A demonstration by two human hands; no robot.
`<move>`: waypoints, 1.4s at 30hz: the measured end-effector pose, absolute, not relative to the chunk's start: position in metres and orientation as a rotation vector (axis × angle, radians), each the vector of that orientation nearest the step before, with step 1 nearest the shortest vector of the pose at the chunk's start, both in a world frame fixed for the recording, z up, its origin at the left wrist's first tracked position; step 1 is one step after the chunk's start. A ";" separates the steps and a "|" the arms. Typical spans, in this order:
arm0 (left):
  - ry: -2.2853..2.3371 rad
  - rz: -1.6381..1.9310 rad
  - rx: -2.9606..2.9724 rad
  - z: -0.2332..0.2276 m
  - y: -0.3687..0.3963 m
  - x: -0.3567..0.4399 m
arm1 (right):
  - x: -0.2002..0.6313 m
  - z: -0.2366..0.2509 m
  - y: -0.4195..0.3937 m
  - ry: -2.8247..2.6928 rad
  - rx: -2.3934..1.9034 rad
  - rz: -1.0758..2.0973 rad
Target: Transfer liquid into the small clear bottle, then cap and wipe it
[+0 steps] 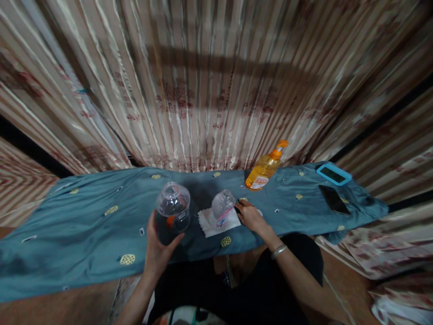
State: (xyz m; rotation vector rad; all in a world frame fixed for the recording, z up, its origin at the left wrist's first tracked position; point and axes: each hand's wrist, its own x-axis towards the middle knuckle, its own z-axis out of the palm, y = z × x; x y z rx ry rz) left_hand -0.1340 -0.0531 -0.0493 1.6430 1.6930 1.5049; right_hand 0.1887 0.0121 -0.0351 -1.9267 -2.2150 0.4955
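Note:
A clear plastic cup with a domed top (173,201) stands on the cloth, something orange showing through its wall. My left hand (159,246) curves around its near left side, thumb at the base and fingers along the left; the far fingertips are partly hidden. Right of it, a second clear plastic container (222,205) with pink and blue print rests on a white napkin (211,229). Beside the napkin's right edge, my right hand (250,215) has its fingers curled at a small dark thing, too unclear to name. A white round edge peeks out by that hand.
A pump bottle of orange liquid (263,171) stands behind my right hand. Farther right lie a blue-framed device (334,174) and a black phone (334,199). A teal pineapple-print cloth (91,234) covers the narrow table; patterned curtains (203,90) hang closely behind.

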 end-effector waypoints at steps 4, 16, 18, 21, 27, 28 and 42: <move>1.620 1.488 1.922 -0.022 -0.100 -0.128 | 0.198 -0.019 0.013 -2.199 -1.892 0.477; 1.138 1.308 1.490 -0.013 -0.018 -0.016 | 0.168 0.143 -0.002 -2.449 -1.227 0.408; 1.082 1.285 1.461 -0.010 -0.005 -0.007 | 0.157 0.152 0.003 -2.581 -1.176 0.388; 1.074 1.245 1.455 -0.008 0.001 -0.002 | 0.149 0.158 0.011 -2.739 -1.169 0.364; 1.088 1.250 1.452 -0.003 -0.002 -0.002 | 0.142 0.160 0.020 -2.921 -1.242 0.310; 1.087 1.244 1.453 -0.002 -0.002 -0.002 | 0.140 0.159 0.020 -2.924 -1.283 0.276; 1.088 1.240 1.505 -0.006 -0.004 -0.003 | 0.134 0.162 0.018 -3.040 -1.317 0.194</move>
